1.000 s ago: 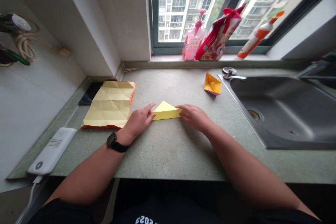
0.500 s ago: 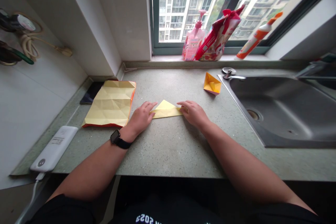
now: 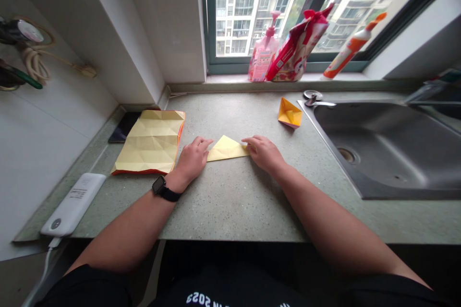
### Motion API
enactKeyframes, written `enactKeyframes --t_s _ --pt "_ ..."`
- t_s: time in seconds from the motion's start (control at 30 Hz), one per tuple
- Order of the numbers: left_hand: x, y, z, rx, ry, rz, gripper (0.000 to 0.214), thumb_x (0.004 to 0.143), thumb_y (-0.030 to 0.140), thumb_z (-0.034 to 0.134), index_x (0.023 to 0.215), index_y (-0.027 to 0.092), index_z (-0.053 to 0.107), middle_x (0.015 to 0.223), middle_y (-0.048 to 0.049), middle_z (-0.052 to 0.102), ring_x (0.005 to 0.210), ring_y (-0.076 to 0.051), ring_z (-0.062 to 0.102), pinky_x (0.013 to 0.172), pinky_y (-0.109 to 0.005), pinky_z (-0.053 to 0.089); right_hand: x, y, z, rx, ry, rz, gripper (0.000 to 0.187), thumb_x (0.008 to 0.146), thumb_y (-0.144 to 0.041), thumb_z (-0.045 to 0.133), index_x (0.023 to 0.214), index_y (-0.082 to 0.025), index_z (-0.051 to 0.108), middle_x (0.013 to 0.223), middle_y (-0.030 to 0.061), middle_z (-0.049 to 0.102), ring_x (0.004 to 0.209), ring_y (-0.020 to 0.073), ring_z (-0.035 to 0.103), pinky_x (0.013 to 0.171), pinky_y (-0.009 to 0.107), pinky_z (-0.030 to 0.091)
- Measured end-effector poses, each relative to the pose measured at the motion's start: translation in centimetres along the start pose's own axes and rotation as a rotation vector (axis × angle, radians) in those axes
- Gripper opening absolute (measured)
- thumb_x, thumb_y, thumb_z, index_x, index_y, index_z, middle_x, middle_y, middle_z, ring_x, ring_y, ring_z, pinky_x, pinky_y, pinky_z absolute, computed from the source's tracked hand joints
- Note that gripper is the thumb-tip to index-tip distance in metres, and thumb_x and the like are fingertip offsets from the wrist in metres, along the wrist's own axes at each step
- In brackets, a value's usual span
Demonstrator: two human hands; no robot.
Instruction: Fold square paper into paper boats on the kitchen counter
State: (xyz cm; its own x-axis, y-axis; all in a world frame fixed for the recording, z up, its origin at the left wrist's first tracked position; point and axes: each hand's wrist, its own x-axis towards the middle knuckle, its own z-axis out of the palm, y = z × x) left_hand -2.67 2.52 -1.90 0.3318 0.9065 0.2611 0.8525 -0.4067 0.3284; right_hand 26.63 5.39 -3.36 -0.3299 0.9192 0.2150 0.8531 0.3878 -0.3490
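A pale yellow folded paper [image 3: 227, 148] lies on the counter in front of me, its peak pointing away and its long straight edge toward me. My left hand [image 3: 193, 157], below a black wristwatch, closes on its left end. At the opposite end, my right hand [image 3: 264, 152] grips the paper between thumb and fingers. Both thumbs are partly hidden. Farther right stands a small yellow-orange folded paper piece [image 3: 290, 113], hollow and boat-like. Creased yellow paper sheets with red-orange edges [image 3: 151, 141] lie to the left of my left hand.
A dark flat device [image 3: 124, 127] sits partly under the creased sheets. A white power bank [image 3: 74, 204] with a cable lies at the left edge. The steel sink [image 3: 389, 153] bounds the right side. A pink pump bottle [image 3: 263, 57], red bag [image 3: 298, 50] and orange-white bottle [image 3: 347, 53] line the sill.
Both hands remain at the ends of the folded paper. My left thumb has drawn back slightly along its left end. The whole view has shifted a little.
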Motion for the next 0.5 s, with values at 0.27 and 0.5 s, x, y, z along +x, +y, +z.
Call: enactKeyframes --t_s 0.27,0.5 --pt "-1.4 3.1 0.7 -0.002 -0.080 0.286 0.040 0.101 0.009 0.058 0.138 0.018 0.071 0.147 -0.0147 0.066 0.140 -0.032 0.059 0.128 -0.058 0.042 0.0 -0.7 -0.3 -0.061 -0.028 -0.008 0.037 0.101 -0.009 0.058 0.126 -0.022 0.081 0.112 0.0112 0.076 0.104 0.0261 0.069 0.096 0.036 0.051" --pt "-1.7 3.7 1.0 -0.119 -0.167 0.320 0.036 0.107 0.023 0.060 0.142 0.019 0.067 0.148 -0.0147 0.066 0.140 -0.031 0.061 0.121 -0.052 0.053 -1.3 -2.9 -1.6 -0.164 0.056 -0.037 0.040 0.100 -0.009 0.057 0.127 -0.026 0.081 0.127 0.0128 0.074 0.107 0.0292 0.063 0.091 0.041 0.043"
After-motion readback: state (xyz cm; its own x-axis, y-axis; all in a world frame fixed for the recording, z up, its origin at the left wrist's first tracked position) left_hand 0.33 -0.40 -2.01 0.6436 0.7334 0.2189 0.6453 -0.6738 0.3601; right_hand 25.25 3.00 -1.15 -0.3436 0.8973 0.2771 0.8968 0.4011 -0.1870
